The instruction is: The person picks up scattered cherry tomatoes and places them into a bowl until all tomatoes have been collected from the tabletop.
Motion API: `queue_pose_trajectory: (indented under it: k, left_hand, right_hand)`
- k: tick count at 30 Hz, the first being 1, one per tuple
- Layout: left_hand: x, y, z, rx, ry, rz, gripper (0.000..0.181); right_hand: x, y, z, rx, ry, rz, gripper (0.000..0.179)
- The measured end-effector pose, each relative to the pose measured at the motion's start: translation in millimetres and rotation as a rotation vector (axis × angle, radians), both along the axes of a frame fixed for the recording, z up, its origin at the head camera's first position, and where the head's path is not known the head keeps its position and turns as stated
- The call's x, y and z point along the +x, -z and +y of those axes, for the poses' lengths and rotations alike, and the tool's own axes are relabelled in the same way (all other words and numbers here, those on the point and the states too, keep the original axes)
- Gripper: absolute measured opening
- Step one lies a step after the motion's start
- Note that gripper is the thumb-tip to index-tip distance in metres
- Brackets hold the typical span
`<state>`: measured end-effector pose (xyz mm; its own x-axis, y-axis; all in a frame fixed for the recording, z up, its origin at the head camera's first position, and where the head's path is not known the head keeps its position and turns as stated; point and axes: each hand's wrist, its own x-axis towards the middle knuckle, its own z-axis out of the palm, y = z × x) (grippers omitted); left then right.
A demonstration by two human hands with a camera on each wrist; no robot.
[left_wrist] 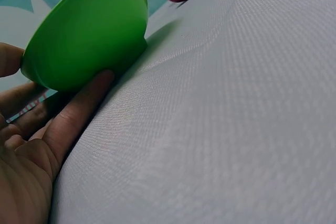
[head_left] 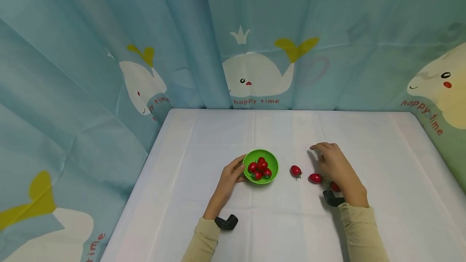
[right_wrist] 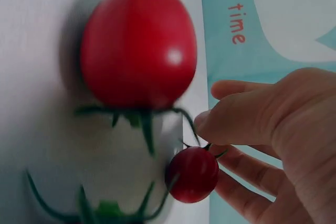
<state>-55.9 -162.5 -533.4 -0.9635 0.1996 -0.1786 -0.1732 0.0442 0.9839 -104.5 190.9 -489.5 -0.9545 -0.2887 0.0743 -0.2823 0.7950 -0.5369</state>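
A green bowl (head_left: 275,169) with several cherry tomatoes (head_left: 257,167) in it stands on the white-covered table. At its left side my left hand (head_left: 228,177) holds it, the fingers set round the outer wall. In the left wrist view, fingers (left_wrist: 79,111) lie against the bowl's underside and rim. To the right of the bowl, my right hand (head_left: 334,164) hovers above loose cherry tomatoes, its fingers bent loosely and apart. In the right wrist view, a small tomato (right_wrist: 192,174) appears close to the fingers, without a visible pinch on it. A larger-looking tomato (right_wrist: 139,45) lies nearer the camera.
Loose tomatoes lie right of the bowl: one (head_left: 295,171) closest to it, another (head_left: 315,178) beside the right hand, a third (head_left: 335,187) partly covered by the right wrist. A whale-print curtain (head_left: 255,74) borders the table's far edge.
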Motion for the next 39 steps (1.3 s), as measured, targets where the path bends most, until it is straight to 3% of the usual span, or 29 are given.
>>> queue_pose_trajectory:
  k: [11,22,34,39]
  left_hand:
    - [-0.7,-1.4,-0.4,-0.017,-0.006,0.002,0.049]
    - [-0.9,-2.2,-0.5,-0.009,-0.007,0.001,0.05]
    - [-4.7,-3.8,-0.5,-0.004,0.008,0.022,0.049]
    - [-1.4,-0.2,-1.1,0.006,-0.001,-0.007,0.05]
  right_hand:
    - [-0.4,-3.0,14.7,0.043,0.052,-0.144,0.037]
    - [-5.7,-0.3,22.1,0.058,0.076,-0.182,0.026]
    - [-4.6,0.6,22.5,0.03,0.094,-0.11,0.02]
    - [-4.5,1.7,20.6,-0.016,0.081,-0.085,0.018]
